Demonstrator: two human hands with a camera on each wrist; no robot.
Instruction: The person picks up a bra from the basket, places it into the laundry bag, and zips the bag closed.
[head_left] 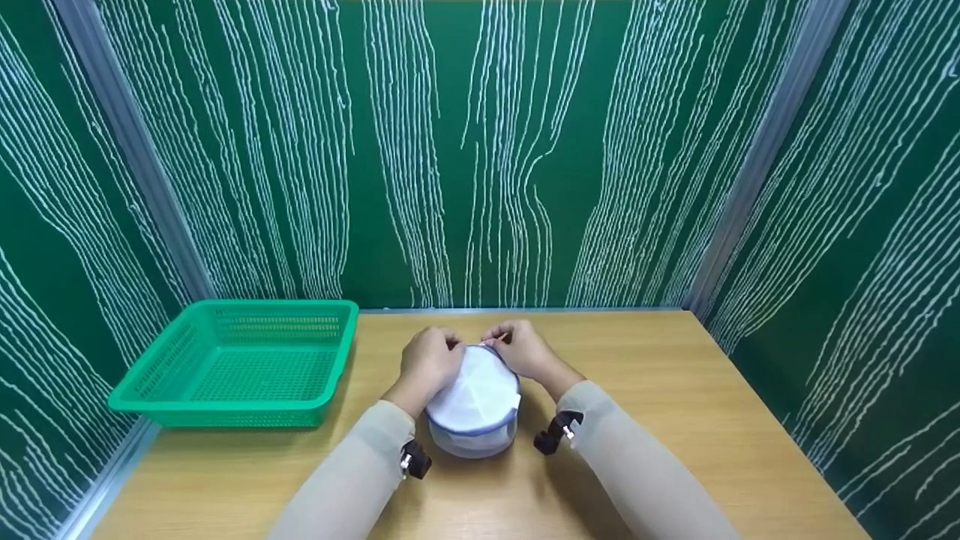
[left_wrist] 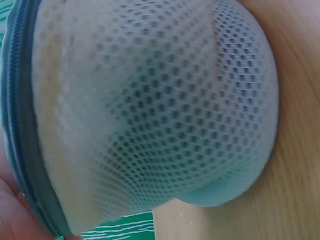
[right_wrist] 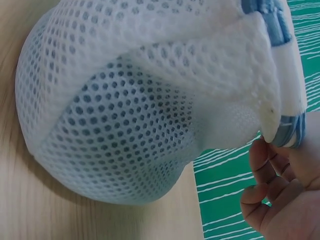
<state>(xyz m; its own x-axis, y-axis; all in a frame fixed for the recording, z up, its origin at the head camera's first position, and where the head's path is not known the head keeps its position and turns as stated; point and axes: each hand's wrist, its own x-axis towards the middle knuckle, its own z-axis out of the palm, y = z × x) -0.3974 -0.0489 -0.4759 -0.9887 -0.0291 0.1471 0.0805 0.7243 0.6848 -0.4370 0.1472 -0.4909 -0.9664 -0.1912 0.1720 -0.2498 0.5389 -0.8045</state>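
Observation:
A white mesh laundry bag (head_left: 474, 386) with a round top and a blue zipper (left_wrist: 24, 120) around its rim stands on the table. My left hand (head_left: 433, 356) grips the rim at its far left side; only part of that hand shows at the edge of the left wrist view. At the far right of the rim, my right hand (head_left: 523, 349) pinches the edge by the zipper, thumb and index finger together and the other fingers curled loosely. The mesh side (right_wrist: 125, 120) sags in folds in the right wrist view. Whatever lies under the left fingertips is hidden.
A green plastic basket (head_left: 326, 405) with perforated walls stands to the left on the wooden table (head_left: 637, 390). Green panels (head_left: 480, 150) with white wavy lines enclose the table at the back and sides, joined by grey metal posts (head_left: 757, 165).

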